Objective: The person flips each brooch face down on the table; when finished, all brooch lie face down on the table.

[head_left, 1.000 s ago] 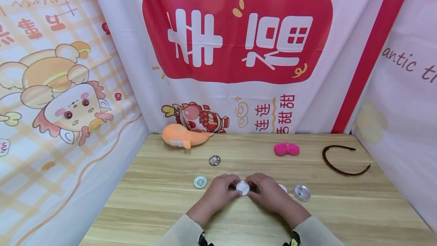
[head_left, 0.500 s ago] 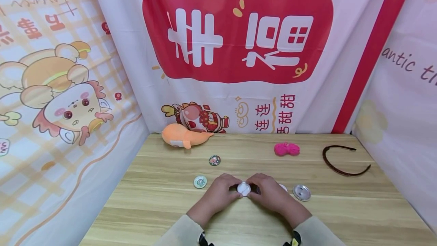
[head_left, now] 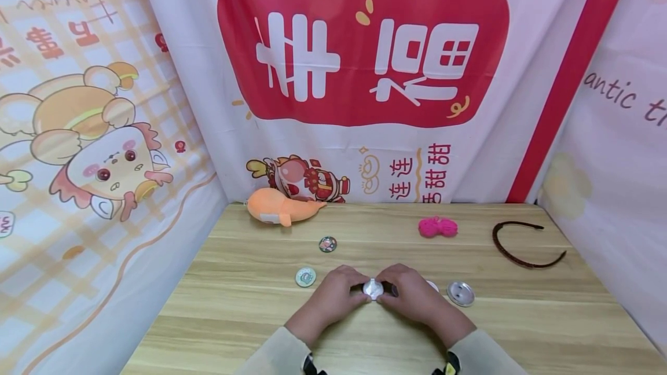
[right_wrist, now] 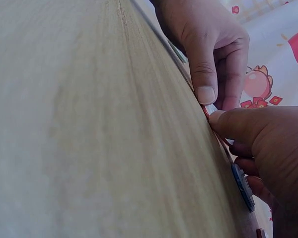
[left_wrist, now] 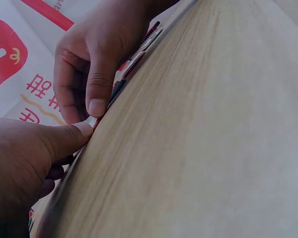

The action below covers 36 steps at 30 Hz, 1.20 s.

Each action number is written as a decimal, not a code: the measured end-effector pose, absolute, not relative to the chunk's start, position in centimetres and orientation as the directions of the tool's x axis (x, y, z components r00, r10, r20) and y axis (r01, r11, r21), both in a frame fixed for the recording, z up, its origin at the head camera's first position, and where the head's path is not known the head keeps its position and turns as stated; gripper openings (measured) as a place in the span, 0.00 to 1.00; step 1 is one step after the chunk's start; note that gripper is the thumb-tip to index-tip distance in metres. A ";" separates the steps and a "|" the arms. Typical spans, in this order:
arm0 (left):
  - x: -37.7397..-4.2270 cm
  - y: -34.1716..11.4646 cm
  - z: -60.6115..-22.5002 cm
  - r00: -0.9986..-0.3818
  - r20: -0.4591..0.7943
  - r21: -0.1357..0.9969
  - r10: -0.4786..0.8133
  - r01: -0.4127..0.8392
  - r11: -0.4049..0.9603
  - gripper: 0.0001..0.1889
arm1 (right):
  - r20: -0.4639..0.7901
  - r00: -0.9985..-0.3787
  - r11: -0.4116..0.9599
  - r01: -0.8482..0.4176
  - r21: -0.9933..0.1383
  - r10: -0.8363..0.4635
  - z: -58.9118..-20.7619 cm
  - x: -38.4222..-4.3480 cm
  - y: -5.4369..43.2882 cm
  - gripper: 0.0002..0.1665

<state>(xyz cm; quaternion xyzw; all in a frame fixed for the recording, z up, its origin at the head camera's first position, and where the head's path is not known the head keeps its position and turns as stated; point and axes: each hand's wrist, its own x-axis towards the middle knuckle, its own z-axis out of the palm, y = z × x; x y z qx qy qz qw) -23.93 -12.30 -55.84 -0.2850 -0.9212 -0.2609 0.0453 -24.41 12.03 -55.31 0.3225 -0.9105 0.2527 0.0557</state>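
Observation:
In the head view, a small round disc (head_left: 373,289), whitish and shiny like a button badge part, lies low over the wooden table between both hands. My left hand (head_left: 339,294) pinches its left edge with thumb and fingers; my right hand (head_left: 408,293) pinches the right edge. Both wrist views show the thumbs close together on the disc's pale rim (left_wrist: 91,120), with a thin red edge at the tabletop. Behind my right hand, a white disc (head_left: 432,286) is mostly hidden. Right of that lies a silvery round badge back (head_left: 461,294).
Left of the hands lie a pale green badge (head_left: 305,276) and a dark patterned badge (head_left: 327,244). An orange plush toy (head_left: 281,208), a pink yarn bundle (head_left: 438,227) and a brown headband (head_left: 513,256) rest farther back. Printed cloth (head_left: 484,161) hangs behind the table.
The disc has shifted slightly right between the fingers. Its visible face has gone from plain white to shinier and silvery. Both hands keep their pinch, nearly in place.

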 end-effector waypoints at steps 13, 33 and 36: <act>-24.1 -12.3 -56.1 -0.828 0.236 0.418 0.508 0.558 0.717 0.20 | 0.267 -0.781 0.668 -0.622 -0.408 -0.564 -55.4 -24.4 12.0 0.15; -23.8 -12.2 -55.7 -0.844 0.227 0.444 0.486 0.534 0.720 0.20 | 0.282 -0.778 0.668 -0.627 -0.401 -0.561 -55.4 -24.4 11.8 0.15; -23.8 -12.3 -55.6 -0.854 0.217 0.455 0.474 0.518 0.724 0.20 | 0.273 -0.784 0.672 -0.619 -0.406 -0.557 -55.4 -24.4 11.9 0.15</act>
